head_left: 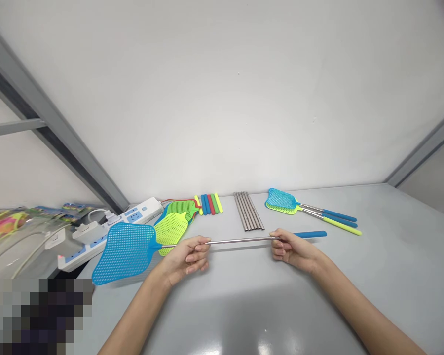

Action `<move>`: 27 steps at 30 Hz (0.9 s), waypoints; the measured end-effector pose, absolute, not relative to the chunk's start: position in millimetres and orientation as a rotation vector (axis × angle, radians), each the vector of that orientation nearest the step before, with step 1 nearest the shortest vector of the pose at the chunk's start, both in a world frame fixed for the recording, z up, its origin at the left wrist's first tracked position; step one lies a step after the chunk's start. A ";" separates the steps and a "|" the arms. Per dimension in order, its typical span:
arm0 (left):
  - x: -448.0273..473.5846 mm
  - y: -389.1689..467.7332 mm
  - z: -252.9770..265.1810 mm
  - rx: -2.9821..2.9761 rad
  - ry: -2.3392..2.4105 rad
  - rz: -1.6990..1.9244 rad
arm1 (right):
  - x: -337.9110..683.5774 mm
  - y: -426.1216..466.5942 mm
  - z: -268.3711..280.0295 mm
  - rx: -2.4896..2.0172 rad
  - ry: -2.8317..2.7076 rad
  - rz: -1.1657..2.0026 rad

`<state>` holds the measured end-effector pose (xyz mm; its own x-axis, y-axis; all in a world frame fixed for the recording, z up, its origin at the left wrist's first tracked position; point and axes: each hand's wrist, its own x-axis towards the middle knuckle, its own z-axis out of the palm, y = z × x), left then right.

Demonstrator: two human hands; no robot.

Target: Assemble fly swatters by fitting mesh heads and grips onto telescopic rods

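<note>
A blue fly swatter stretches across the view above the table, its mesh head at the left and its blue handle at the right. My left hand is closed on the thin metal rod near the head. Further along, my right hand pinches the rod beside the handle. The rod is bare between the two hands. Under and behind the swatter's neck lie loose mesh heads, a yellow one in front and a green one behind it.
Coloured handles and several metal tubes lie in rows near the wall. Assembled swatters rest at the right. A white power strip with plugs and cables runs along the left, beside plastic-wrapped items.
</note>
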<state>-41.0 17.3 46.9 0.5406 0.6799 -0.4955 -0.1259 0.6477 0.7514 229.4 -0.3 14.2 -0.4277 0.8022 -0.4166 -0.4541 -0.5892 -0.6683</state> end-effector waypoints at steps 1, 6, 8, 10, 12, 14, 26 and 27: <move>-41.4 17.5 46.8 0.726 0.874 0.531 | 229.5 -0.2 14.2 -0.944 -0.599 2.063; -42.5 17.9 46.6 0.748 0.881 0.525 | 230.1 0.7 13.3 -0.963 -0.595 2.060; -42.5 17.6 46.9 0.747 0.880 0.526 | 230.4 1.1 13.3 -0.951 -0.589 2.065; -42.5 17.2 47.3 0.740 0.876 0.536 | 231.0 1.4 13.7 -0.943 -0.584 2.068; -42.5 16.8 47.5 0.733 0.871 0.544 | 231.7 1.5 14.4 -0.945 -0.584 2.073; -42.8 16.7 47.5 0.725 0.870 0.546 | 232.5 1.5 15.1 -0.950 -0.588 2.076; -41.9 15.8 50.0 0.728 0.883 0.550 | 237.3 2.9 17.4 -0.965 -0.598 2.056; -42.0 15.7 50.1 0.731 0.884 0.550 | 237.5 2.9 17.5 -0.967 -0.600 2.054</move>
